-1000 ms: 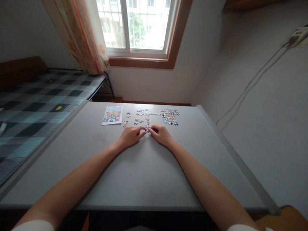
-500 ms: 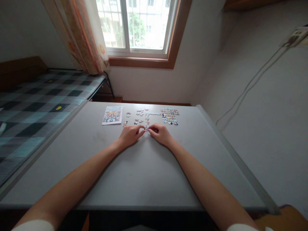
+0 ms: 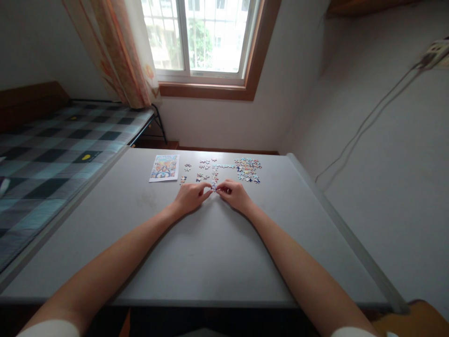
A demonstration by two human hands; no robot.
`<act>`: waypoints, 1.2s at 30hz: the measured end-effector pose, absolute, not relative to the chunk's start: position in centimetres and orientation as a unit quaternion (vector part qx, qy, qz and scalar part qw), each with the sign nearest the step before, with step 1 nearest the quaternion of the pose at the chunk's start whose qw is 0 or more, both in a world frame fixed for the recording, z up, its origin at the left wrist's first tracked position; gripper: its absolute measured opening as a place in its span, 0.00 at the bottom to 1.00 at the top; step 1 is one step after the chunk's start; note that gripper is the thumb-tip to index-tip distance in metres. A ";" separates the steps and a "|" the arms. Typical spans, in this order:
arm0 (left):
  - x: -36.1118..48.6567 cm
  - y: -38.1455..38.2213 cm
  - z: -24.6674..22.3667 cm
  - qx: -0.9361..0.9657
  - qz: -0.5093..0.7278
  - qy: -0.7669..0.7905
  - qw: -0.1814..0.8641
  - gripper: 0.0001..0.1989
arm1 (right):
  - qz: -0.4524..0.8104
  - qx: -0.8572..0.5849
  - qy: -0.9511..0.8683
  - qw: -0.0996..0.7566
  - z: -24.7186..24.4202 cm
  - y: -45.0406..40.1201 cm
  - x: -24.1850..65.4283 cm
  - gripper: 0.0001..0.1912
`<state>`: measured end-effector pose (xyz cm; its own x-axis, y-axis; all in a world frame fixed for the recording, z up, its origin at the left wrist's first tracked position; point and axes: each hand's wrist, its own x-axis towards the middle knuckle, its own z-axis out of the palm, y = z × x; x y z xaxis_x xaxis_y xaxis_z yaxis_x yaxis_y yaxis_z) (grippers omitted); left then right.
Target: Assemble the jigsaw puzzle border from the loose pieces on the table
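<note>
My left hand (image 3: 192, 195) and my right hand (image 3: 234, 194) meet from either side at the near end of a joined strip of jigsaw puzzle (image 3: 215, 174). Each is closed, thumb and forefinger pinching a small puzzle piece (image 3: 214, 187) at that end. The fingertips partly cover the piece. From the strip's far end a second row of joined pieces (image 3: 225, 166) runs right, making a corner. It leads towards a pile of loose puzzle pieces (image 3: 248, 168). Left of the strip lie small groups of pieces (image 3: 204, 164), some apparently linked.
A printed picture sheet (image 3: 164, 168) lies at the left on the grey table (image 3: 210, 262). Beyond the table's left edge is a bed with a checked cover (image 3: 80, 135). A wall with a hanging cable (image 3: 365, 122) borders the right side.
Both hands keep their pinch at the strip's near end, and no piece has visibly shifted. The whole view has moved very slightly.
</note>
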<state>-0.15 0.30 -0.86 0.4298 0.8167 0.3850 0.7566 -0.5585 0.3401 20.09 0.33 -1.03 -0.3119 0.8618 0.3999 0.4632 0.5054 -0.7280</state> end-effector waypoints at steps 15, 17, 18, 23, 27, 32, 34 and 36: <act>0.1 -0.1 -0.2 0.861 0.212 0.461 0.034 0.17 | 0.221 -0.422 -0.798 0.368 -1.4 0.7 20.7 0.05; 0.2 -0.2 -0.1 0.869 0.196 0.455 0.021 0.17 | 0.212 -0.425 -0.802 0.362 -1.4 0.8 20.8 0.05; 0.2 -0.2 -0.1 0.870 0.189 0.454 0.017 0.16 | 0.210 -0.426 -0.803 0.360 -1.5 0.8 20.9 0.05; 0.2 -0.2 -0.3 0.873 0.180 0.453 0.008 0.15 | 0.207 -0.429 -0.805 0.354 -1.6 0.8 20.8 0.04; 0.1 0.0 -0.6 0.874 0.188 0.448 0.000 0.14 | 0.204 -0.431 -0.806 0.351 -1.6 0.7 20.7 0.04; -0.1 0.1 -0.5 0.885 0.183 0.427 -0.009 0.14 | 0.206 -0.437 -0.805 0.344 -1.7 0.7 20.7 0.05; -0.1 0.1 -0.5 0.887 0.182 0.423 -0.015 0.14 | 0.205 -0.440 -0.805 0.342 -1.6 0.7 20.7 0.05; -0.1 0.0 -0.5 0.888 0.184 0.420 -0.020 0.14 | 0.203 -0.440 -0.805 0.342 -1.6 0.7 20.7 0.05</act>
<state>-0.12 0.05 -0.53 0.5787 0.7392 0.3445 0.7541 -0.6458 0.1190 20.71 0.66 -1.62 -0.3788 0.8478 0.3712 0.5704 0.5297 -0.6277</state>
